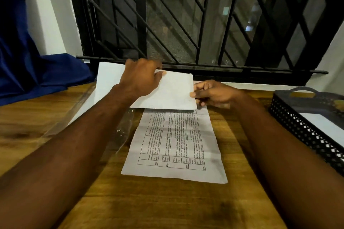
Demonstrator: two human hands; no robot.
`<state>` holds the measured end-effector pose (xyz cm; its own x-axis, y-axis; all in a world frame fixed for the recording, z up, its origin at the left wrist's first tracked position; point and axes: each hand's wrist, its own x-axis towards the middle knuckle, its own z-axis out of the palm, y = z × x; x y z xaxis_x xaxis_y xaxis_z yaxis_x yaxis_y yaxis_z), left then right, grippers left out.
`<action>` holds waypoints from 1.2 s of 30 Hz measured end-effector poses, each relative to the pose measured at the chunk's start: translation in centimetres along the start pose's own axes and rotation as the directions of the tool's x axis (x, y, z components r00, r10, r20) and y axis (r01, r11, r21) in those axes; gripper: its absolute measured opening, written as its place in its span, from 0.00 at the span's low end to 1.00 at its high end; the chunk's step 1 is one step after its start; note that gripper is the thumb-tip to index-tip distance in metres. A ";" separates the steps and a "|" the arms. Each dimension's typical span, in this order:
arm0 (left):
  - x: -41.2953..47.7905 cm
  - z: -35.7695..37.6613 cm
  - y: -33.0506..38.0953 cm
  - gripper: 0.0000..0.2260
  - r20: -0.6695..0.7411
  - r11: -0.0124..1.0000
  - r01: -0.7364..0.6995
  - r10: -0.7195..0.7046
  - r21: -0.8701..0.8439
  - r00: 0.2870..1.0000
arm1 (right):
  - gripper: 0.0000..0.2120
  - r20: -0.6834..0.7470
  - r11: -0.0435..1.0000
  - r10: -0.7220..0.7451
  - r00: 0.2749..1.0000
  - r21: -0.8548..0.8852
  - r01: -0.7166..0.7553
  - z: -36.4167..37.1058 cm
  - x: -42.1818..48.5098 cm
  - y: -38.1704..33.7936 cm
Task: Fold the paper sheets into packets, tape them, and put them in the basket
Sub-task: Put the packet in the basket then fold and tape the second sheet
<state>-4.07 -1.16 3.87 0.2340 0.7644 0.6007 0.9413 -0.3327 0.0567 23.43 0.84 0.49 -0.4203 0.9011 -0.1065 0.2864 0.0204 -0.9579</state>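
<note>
Nearest me, the printed sheet (174, 145) lay flat on the wooden table (158, 204), its far part turned toward me as a blank flap (167, 91). My left hand (141, 78) gripped the flap's top edge; my right hand (212, 94) pinched its right edge. Folding was only begun, I judged; taping remained. The black basket (305, 126) at right held something white.

A white printed paper sheet (173, 145) lies flat on the table, its far part folded toward the viewer, blank side up; a black perforated plastic basket (305, 126) sits right.
</note>
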 end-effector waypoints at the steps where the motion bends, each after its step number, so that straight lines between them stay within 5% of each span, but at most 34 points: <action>1: -0.1 0.4 0.2 0.13 0.027 0.996 0.011 -0.009 -0.091 1.000 | 0.15 0.019 0.999 0.044 0.999 0.015 -0.044 -0.5 -0.4 -0.1; 5: -0.9 2.6 0.7 0.07 0.183 0.940 0.092 -0.033 -0.328 0.983 | 0.18 0.052 0.982 0.189 0.981 -0.002 -0.189 -2.1 -1.5 -0.2; 16: -3.2 7.8 1.6 0.04 0.292 0.890 0.164 -0.036 -0.426 0.956 | 0.11 -0.003 0.903 0.384 0.923 -0.206 -0.376 -2.6 -1.9 -0.5; 19: -3.6 8.0 1.9 0.06 0.298 0.900 0.164 -0.041 -0.403 0.954 | 0.11 -0.144 0.812 0.320 0.936 -0.467 -0.349 -2.6 -2.0 -1.1; 22: -4.0 8.1 2.4 0.11 0.314 0.936 0.106 0.005 -0.337 0.949 | 0.07 -0.359 0.772 0.109 0.927 -0.557 -0.306 -3.5 -1.6 -0.5; 27: -3.9 7.7 3.1 0.17 0.267 0.975 -0.026 0.086 -0.221 0.960 | 0.07 -0.650 0.789 -0.191 0.736 -0.547 -0.279 -4.4 -0.9 2.2; 32: -3.9 7.7 3.0 0.18 0.288 0.980 -0.063 0.116 -0.188 0.951 | 0.13 -0.688 0.771 -0.196 0.699 -0.549 -0.323 -3.7 -0.9 4.7; 36: -3.9 7.6 3.0 0.17 0.247 0.978 -0.069 0.118 -0.198 0.962 | 0.14 -0.619 0.727 -0.215 0.755 -0.618 -0.300 -3.6 -1.0 5.0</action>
<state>-0.33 -0.93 -4.38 0.3963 0.8325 0.3872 0.8559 -0.4876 0.1722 28.40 1.65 -3.24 0.1541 0.9444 0.2905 0.8664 0.0122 -0.4992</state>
